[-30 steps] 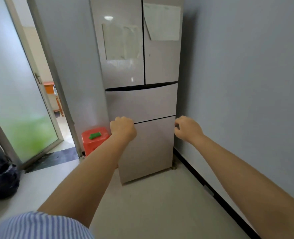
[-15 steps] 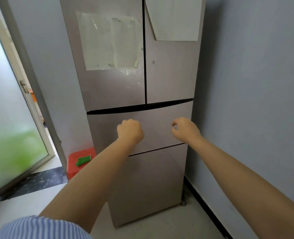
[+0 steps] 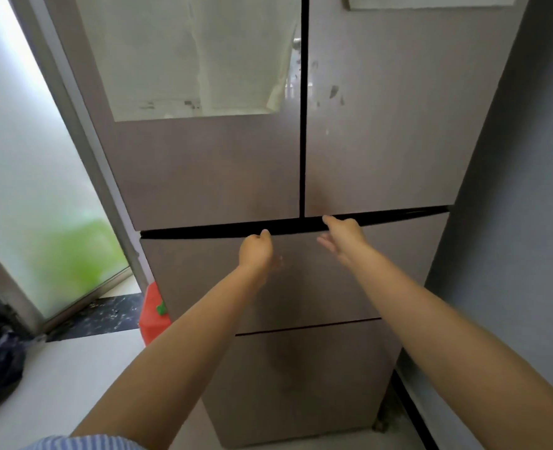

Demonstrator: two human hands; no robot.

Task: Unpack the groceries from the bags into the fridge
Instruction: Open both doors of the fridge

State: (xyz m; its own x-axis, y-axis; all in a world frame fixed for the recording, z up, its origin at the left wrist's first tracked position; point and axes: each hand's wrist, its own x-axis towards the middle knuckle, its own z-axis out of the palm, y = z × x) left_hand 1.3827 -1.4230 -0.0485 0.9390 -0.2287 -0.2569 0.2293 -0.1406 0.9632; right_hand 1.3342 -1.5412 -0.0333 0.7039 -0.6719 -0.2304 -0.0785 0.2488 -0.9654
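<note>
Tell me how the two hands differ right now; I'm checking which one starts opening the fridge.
The left hand is curled into a loose fist; the right hand has fingers extended. The right hand's fingertips reach the dark gap under the upper doors; the left hand sits just below it. Both hold nothing.

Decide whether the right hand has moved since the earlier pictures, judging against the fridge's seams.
Yes. The right hand has risen from the lower drawer seam to the dark gap beneath the upper doors.

Fridge [image 3: 301, 177] ahead, wall [image 3: 522, 190] right, bin [image 3: 152, 316] and door [image 3: 25, 164] left
</note>
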